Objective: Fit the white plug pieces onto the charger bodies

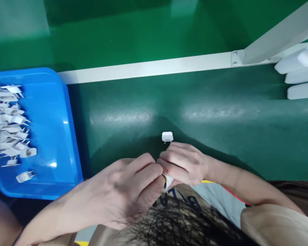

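Observation:
My left hand (128,188) and my right hand (184,162) meet near the table's front edge, with fingers curled together. Between them is a small white piece (168,181), mostly covered by the fingers, with a dark and yellow strip showing beside it. Both hands are closed on this piece. Just beyond my right hand's fingertips, a white plug part (167,136) lies on the green table (133,99), its short pins toward me.
A blue tray (47,136) at the left holds a pile of white two-pin plug parts (10,128). A pale metal rail (149,66) crosses the table and joins a slanted post (277,34). Several white blocks (301,90) lie at the right edge. Hair covers part of the bottom.

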A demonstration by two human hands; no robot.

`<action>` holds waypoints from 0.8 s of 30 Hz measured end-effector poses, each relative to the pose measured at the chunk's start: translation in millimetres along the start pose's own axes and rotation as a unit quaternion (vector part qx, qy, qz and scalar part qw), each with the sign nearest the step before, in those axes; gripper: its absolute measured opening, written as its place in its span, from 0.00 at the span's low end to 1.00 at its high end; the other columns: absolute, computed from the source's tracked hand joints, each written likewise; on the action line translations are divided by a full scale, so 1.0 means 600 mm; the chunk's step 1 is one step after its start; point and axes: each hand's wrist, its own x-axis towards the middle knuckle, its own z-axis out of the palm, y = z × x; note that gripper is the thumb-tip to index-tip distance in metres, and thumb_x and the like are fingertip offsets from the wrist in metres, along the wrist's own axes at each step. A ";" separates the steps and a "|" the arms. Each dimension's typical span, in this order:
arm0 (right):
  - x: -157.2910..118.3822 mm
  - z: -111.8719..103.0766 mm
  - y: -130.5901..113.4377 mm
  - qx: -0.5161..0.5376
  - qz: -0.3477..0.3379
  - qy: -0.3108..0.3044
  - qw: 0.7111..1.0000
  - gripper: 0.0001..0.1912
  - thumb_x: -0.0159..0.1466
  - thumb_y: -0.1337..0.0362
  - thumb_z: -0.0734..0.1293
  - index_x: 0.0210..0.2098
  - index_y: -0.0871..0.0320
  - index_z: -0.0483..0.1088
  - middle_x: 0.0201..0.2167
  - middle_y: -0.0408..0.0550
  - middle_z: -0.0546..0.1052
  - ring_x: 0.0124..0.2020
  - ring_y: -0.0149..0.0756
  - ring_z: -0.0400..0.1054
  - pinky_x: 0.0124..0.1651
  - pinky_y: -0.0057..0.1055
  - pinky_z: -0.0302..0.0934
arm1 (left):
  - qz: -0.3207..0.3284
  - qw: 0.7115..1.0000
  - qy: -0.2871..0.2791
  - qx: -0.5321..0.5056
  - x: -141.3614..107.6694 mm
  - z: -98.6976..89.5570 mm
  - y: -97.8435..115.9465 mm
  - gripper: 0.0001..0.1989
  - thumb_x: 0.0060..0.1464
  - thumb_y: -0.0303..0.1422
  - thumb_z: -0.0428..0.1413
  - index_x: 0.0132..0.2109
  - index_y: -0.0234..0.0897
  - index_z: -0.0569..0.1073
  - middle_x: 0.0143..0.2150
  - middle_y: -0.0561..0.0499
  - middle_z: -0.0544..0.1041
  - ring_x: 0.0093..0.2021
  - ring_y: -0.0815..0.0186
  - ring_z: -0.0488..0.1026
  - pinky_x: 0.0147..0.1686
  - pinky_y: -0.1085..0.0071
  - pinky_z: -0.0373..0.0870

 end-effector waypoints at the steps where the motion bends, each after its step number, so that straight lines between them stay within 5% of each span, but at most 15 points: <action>1: 0.000 0.002 -0.003 0.003 -0.002 0.006 1.000 0.27 0.78 0.56 0.49 0.38 0.63 0.72 0.31 0.49 0.70 0.30 0.35 0.60 0.32 0.36 0.58 | 0.025 1.000 -0.015 0.001 -0.004 0.001 0.001 0.05 0.62 0.28 0.54 0.38 0.37 0.75 0.36 0.51 0.72 0.34 0.65 0.69 0.23 0.67 0.61; 7: 0.002 0.013 -0.019 0.015 -0.008 0.037 0.999 0.24 0.78 0.58 0.52 0.40 0.66 0.73 0.32 0.50 0.71 0.30 0.36 0.61 0.32 0.36 0.59 | 0.042 0.998 -0.037 0.011 -0.019 0.003 0.008 0.07 0.63 0.28 0.52 0.40 0.37 0.75 0.35 0.49 0.72 0.36 0.63 0.71 0.24 0.66 0.64; 14: 0.001 -0.025 0.014 -0.009 0.008 0.049 0.999 0.20 0.75 0.54 0.59 0.44 0.65 0.72 0.35 0.53 0.75 0.34 0.38 0.68 0.36 0.36 0.66 | -0.018 0.999 0.039 0.003 -0.033 0.015 0.009 0.11 0.66 0.30 0.54 0.53 0.34 0.75 0.49 0.45 0.77 0.52 0.60 0.73 0.40 0.68 0.77; 17: -0.002 -0.073 0.047 -0.059 0.145 0.120 0.980 0.16 0.69 0.57 0.70 0.52 0.60 0.70 0.44 0.53 0.76 0.44 0.40 0.72 0.47 0.37 0.69 | -0.109 0.989 0.092 0.030 -0.027 0.055 0.010 0.22 0.63 0.36 0.60 0.60 0.31 0.69 0.54 0.41 0.75 0.52 0.57 0.73 0.49 0.62 0.77; 20: -0.013 -0.105 0.067 -0.053 0.289 0.154 0.943 0.17 0.67 0.59 0.71 0.55 0.51 0.70 0.50 0.50 0.77 0.50 0.41 0.73 0.54 0.39 0.69 | -0.201 0.969 0.093 0.113 0.002 0.120 0.001 0.37 0.55 0.43 0.66 0.66 0.30 0.65 0.56 0.35 0.73 0.48 0.53 0.75 0.44 0.58 0.78; 22: -0.031 -0.109 0.074 -0.042 0.336 0.136 0.931 0.18 0.68 0.56 0.70 0.56 0.49 0.69 0.52 0.48 0.77 0.51 0.43 0.73 0.55 0.42 0.68 | -0.233 0.959 0.090 0.133 0.027 0.160 -0.010 0.34 0.55 0.42 0.66 0.64 0.33 0.68 0.55 0.36 0.74 0.45 0.53 0.75 0.42 0.59 0.78; 24: -0.056 -0.101 0.076 -0.058 0.365 0.112 0.923 0.18 0.69 0.55 0.69 0.57 0.48 0.69 0.53 0.47 0.77 0.53 0.44 0.73 0.58 0.44 0.67 | -0.252 0.956 0.095 0.119 0.050 0.185 -0.019 0.20 0.61 0.36 0.61 0.58 0.36 0.73 0.50 0.41 0.75 0.43 0.57 0.75 0.41 0.62 0.77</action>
